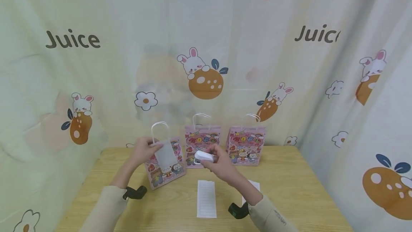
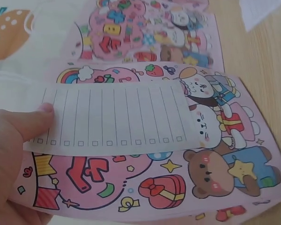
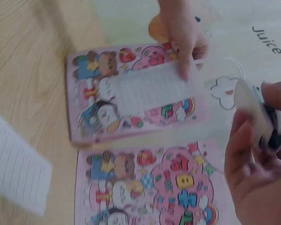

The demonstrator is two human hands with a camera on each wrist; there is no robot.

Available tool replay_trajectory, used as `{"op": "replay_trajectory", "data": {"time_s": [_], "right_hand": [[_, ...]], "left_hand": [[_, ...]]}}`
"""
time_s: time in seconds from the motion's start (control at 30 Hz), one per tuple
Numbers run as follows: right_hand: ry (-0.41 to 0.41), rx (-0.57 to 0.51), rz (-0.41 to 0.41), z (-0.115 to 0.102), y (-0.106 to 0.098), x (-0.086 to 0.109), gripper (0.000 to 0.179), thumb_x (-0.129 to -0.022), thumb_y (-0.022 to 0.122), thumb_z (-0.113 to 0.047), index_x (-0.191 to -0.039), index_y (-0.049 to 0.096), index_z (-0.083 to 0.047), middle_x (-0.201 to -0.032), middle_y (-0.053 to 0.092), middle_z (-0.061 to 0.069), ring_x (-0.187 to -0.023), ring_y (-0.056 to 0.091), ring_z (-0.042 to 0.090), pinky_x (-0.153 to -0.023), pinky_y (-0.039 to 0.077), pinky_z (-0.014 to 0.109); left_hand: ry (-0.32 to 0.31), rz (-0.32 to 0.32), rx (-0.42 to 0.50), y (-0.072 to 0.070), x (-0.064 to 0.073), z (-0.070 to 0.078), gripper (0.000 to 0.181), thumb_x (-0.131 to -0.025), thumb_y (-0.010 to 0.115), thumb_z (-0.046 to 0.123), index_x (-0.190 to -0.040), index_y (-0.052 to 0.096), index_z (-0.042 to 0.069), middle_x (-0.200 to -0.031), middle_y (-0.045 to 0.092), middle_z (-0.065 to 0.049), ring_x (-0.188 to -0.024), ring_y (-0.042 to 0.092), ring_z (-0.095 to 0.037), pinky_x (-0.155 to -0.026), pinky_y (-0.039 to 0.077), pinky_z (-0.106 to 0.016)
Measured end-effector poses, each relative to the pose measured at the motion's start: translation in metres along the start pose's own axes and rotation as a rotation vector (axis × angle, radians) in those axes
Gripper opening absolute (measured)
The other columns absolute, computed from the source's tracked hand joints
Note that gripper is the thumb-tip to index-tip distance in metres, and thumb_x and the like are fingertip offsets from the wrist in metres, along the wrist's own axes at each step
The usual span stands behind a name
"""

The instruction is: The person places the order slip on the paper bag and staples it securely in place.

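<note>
My left hand [image 1: 141, 152] pinches a lined paper slip [image 1: 166, 156] against the top edge of a pink cartoon gift bag [image 1: 156, 179]. In the left wrist view the thumb presses on one end of the slip [image 2: 117, 115], whose rows end in small check boxes. The bag is tilted, and its white handle loops up beside the fingers. My right hand [image 1: 222, 164] holds a small white stapler [image 1: 204, 156] between thumb and fingers, to the right of that bag and apart from it. Its dark underside shows in the right wrist view, partly hidden by the fingers.
Two more pink gift bags, a middle one [image 1: 202, 136] and a right one [image 1: 248, 144], stand upright at the back by the curtain [image 1: 238, 63]. A lined slip [image 1: 206, 199] lies on the wooden table [image 1: 289, 189]; another slip [image 1: 255, 185] is partly behind my right forearm.
</note>
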State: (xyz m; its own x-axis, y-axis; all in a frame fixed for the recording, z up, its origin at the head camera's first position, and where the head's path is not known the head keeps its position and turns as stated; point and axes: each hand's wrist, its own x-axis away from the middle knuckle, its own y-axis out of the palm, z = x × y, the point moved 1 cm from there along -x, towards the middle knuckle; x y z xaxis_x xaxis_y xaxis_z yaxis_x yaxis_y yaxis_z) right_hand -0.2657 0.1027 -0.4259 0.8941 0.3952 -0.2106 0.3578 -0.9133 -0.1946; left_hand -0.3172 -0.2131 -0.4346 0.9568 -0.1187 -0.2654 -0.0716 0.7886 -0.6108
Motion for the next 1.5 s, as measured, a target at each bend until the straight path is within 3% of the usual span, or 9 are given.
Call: {"op": "replay_trajectory", "data": {"time_s": [0.13, 0.27, 0.47, 0.63, 0.73, 0.87, 1.03, 1.2, 1.5], "right_hand": [[-0.066, 0.113, 0.059, 0.003, -0.012, 0.002, 0.032, -0.087, 0.071, -0.005, -0.114, 0.055, -0.001, -0.110, 0.060, 0.016, -0.095, 0.060, 0.024, -0.077, 0.054, 0.034], [-0.093, 0.291, 0.099, 0.012, -0.023, 0.011, 0.030, -0.085, 0.075, -0.008, -0.113, 0.066, -0.007, -0.103, 0.066, 0.005, -0.091, 0.059, 0.020, -0.076, 0.051, 0.032], [-0.075, 0.405, 0.172, 0.031, -0.050, 0.033, 0.026, -0.082, 0.078, -0.008, -0.106, 0.069, -0.009, -0.099, 0.068, 0.000, -0.086, 0.059, 0.016, -0.074, 0.049, 0.033], [-0.019, 0.490, 0.240, 0.053, -0.083, 0.060, 0.026, -0.081, 0.077, -0.005, -0.105, 0.068, -0.007, -0.095, 0.068, 0.000, -0.084, 0.060, 0.015, -0.074, 0.050, 0.029], [-0.001, 0.527, 0.295, 0.064, -0.104, 0.073, 0.028, -0.080, 0.078, -0.004, -0.107, 0.067, -0.005, -0.095, 0.069, 0.002, -0.084, 0.062, 0.016, -0.073, 0.050, 0.026], [0.035, 0.558, 0.357, 0.072, -0.131, 0.085, 0.031, -0.083, 0.077, -0.006, -0.110, 0.065, -0.001, -0.097, 0.069, 0.007, -0.086, 0.062, 0.020, -0.072, 0.051, 0.025], [0.064, 0.630, 0.397, 0.078, -0.164, 0.089, 0.029, -0.087, 0.075, -0.011, -0.111, 0.063, 0.000, -0.099, 0.067, 0.013, -0.089, 0.060, 0.023, -0.070, 0.050, 0.024], [0.122, 0.659, 0.425, 0.085, -0.184, 0.088, 0.034, -0.089, 0.073, -0.015, -0.114, 0.061, 0.003, -0.104, 0.066, 0.019, -0.094, 0.060, 0.027, -0.071, 0.050, 0.024], [0.187, 0.675, 0.468, 0.109, -0.201, 0.098, 0.036, -0.090, 0.072, -0.018, -0.116, 0.060, 0.003, -0.106, 0.066, 0.021, -0.097, 0.059, 0.029, -0.072, 0.047, 0.022]], "left_hand": [[0.018, 0.000, -0.025, -0.015, -0.012, -0.006, 0.022, -0.092, 0.070, 0.022, -0.090, 0.071, 0.001, -0.074, 0.067, -0.009, -0.057, 0.057, -0.020, -0.049, 0.047, -0.028], [-0.015, -0.014, -0.055, -0.029, -0.017, -0.013, 0.022, -0.092, 0.070, 0.022, -0.092, 0.071, 0.000, -0.077, 0.068, -0.010, -0.060, 0.056, -0.020, -0.052, 0.047, -0.030], [-0.047, -0.003, -0.058, -0.038, -0.013, -0.023, 0.024, -0.091, 0.071, 0.023, -0.092, 0.071, 0.000, -0.080, 0.068, -0.011, -0.062, 0.056, -0.021, -0.053, 0.047, -0.032], [-0.065, 0.008, -0.011, -0.036, 0.003, -0.034, 0.035, -0.090, 0.072, 0.027, -0.109, 0.068, -0.002, -0.104, 0.067, -0.021, -0.087, 0.067, -0.032, -0.069, 0.057, -0.038], [-0.019, 0.116, -0.015, -0.038, 0.013, -0.036, 0.041, -0.089, 0.074, 0.025, -0.118, 0.065, -0.002, -0.122, 0.061, -0.024, -0.110, 0.060, -0.039, -0.086, 0.052, -0.051], [0.114, 0.336, -0.042, -0.046, 0.027, -0.029, 0.034, -0.086, 0.076, 0.014, -0.115, 0.066, -0.002, -0.121, 0.061, -0.023, -0.117, 0.051, -0.043, -0.096, 0.040, -0.061], [0.197, 0.507, 0.002, -0.053, 0.046, -0.016, 0.021, -0.085, 0.076, 0.005, -0.104, 0.071, 0.001, -0.110, 0.067, -0.014, -0.111, 0.057, -0.030, -0.098, 0.041, -0.048], [0.213, 0.492, 0.008, -0.047, 0.068, -0.020, 0.008, -0.086, 0.074, 0.003, -0.094, 0.074, 0.002, -0.096, 0.072, -0.007, -0.092, 0.060, -0.007, -0.080, 0.043, -0.021], [0.146, 0.354, -0.014, -0.001, 0.104, -0.046, 0.005, -0.086, 0.075, 0.007, -0.091, 0.075, 0.006, -0.091, 0.073, 0.001, -0.082, 0.065, -0.009, -0.070, 0.052, -0.025]]}}
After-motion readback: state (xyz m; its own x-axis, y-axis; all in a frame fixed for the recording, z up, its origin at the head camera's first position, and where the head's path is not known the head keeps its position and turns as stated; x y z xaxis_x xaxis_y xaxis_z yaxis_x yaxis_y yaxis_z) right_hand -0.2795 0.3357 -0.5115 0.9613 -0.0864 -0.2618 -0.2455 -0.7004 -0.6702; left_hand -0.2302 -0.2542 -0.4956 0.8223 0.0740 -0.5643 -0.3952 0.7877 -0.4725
